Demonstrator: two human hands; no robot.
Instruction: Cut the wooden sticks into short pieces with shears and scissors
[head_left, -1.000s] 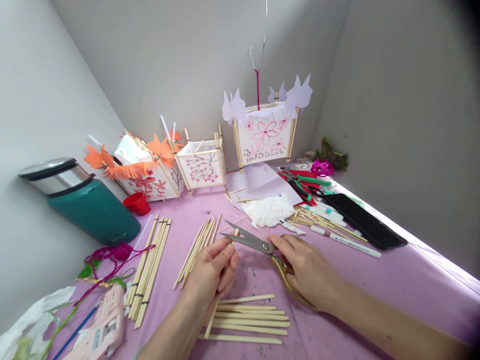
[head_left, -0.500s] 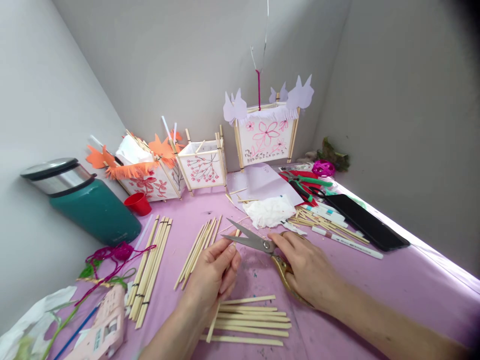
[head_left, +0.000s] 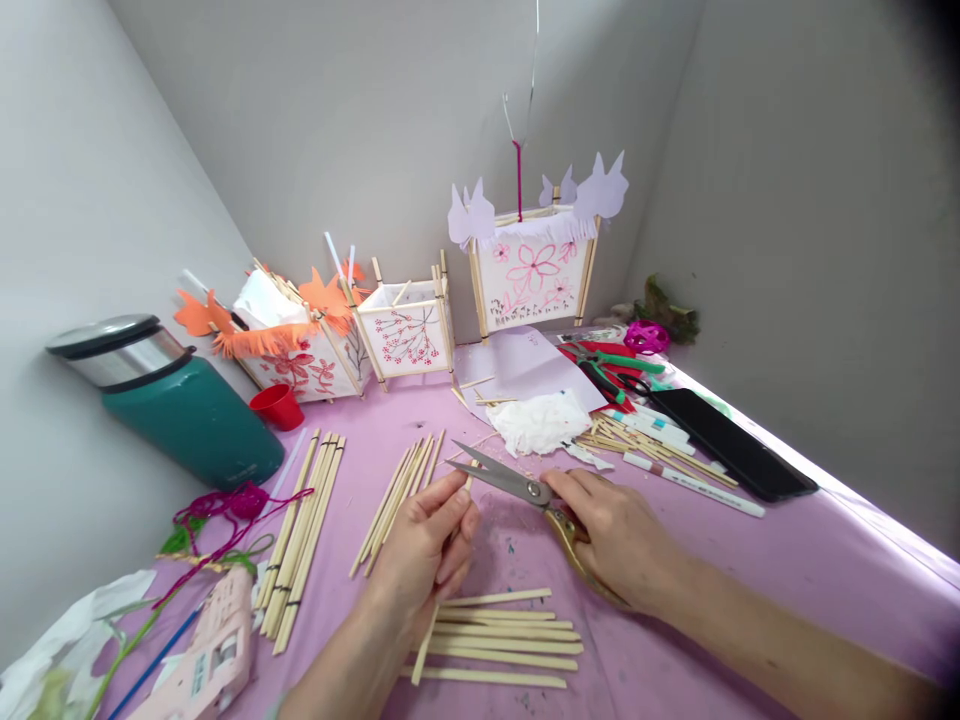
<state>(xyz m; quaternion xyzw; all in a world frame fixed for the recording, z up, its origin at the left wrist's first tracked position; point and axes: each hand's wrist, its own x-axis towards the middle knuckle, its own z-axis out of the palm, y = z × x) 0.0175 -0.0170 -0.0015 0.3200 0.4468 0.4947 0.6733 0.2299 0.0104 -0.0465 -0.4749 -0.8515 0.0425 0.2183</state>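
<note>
My left hand (head_left: 431, 540) is closed around a thin wooden stick (head_left: 424, 650), whose top end pokes out above the fingers. My right hand (head_left: 611, 525) grips scissors (head_left: 534, 490) by their gold-coloured handle. The slightly parted grey blades point left and meet the stick's top end, close to my left fingertips. Below my left hand lies a row of loose sticks (head_left: 510, 645). Another group of sticks (head_left: 397, 500) lies just left of it, partly behind the hand. Farther left are longer sticks bound with black ties (head_left: 300, 540).
Paper lanterns on stick frames (head_left: 534, 270) stand along the back, beside a white one (head_left: 409, 335). A teal bottle (head_left: 195, 420) leans at left, near a red cup (head_left: 277, 407) and a pink glue gun (head_left: 214, 640). Right are pliers (head_left: 600, 375), a phone (head_left: 727, 440) and a marker (head_left: 694, 484).
The scissor blades have come closer together around the stick's end. Both hands keep nearly the same place.
</note>
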